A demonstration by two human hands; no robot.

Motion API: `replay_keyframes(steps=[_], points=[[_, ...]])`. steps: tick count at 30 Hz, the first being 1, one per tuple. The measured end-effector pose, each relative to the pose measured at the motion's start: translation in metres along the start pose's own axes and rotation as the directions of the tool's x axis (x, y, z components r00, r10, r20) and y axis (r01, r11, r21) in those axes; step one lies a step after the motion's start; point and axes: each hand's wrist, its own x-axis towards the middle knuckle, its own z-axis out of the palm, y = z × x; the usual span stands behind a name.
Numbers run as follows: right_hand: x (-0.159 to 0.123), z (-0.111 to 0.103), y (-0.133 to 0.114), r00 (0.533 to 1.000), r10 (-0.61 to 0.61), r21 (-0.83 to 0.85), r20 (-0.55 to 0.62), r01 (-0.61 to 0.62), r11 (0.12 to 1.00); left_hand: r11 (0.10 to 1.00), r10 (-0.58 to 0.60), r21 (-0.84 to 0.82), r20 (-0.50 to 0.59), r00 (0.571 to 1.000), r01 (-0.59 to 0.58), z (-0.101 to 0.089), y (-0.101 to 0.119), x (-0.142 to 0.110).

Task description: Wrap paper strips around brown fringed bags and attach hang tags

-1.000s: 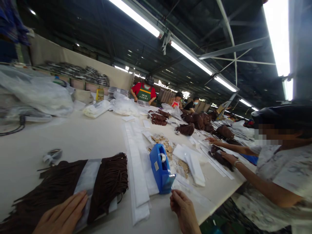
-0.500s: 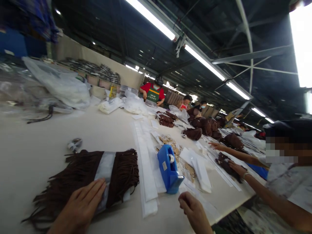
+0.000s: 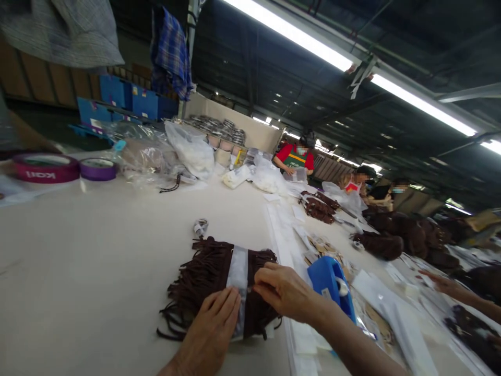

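Bundle (image 3: 209, 269): dark brown, fringed, 1 whitish band (image 3: 238, 266) across it, lying on bench (image 3: 97, 271) left of blue dispenser (image 3: 326, 277). Left hand (image 3: 213, 326) palm down, fingers straight, resting on band. Right hand (image 3: 287, 290) over bundle's right part, fingers narrow near band's right edge; can't tell if fully closed or holding anything.

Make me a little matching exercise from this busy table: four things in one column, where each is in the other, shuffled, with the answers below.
Things
1. Wearer's left hand
2. Blue plastic tape dispenser
3. Blue plaid cloth
4. Round purple tape roll

Places
A. Hanging by a grey upright pole
B. Beside a larger magenta tape roll
C. On the brown fringed bundle with its pale strip
D. Partly behind the right forearm

Pairs: 1-C, 2-D, 3-A, 4-B
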Motion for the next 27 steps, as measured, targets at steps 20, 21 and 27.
replay_keyframes(steps=[20,21,27], points=[[0.078,0.021,0.014,0.905,0.005,-0.241,0.426,0.108,0.965,0.997,-0.011,-0.08,0.026,1.0,0.013,0.003,-0.003,0.0],[0.08,0.022,0.016,0.9,0.018,-0.233,0.435,0.093,0.968,0.996,-0.034,-0.088,-0.01,0.999,0.033,0.005,-0.003,0.0],[0.094,0.019,0.026,0.874,0.095,-0.187,0.477,-0.004,0.982,0.993,-0.075,-0.103,-0.15,0.986,0.06,0.015,0.0,-0.001]])
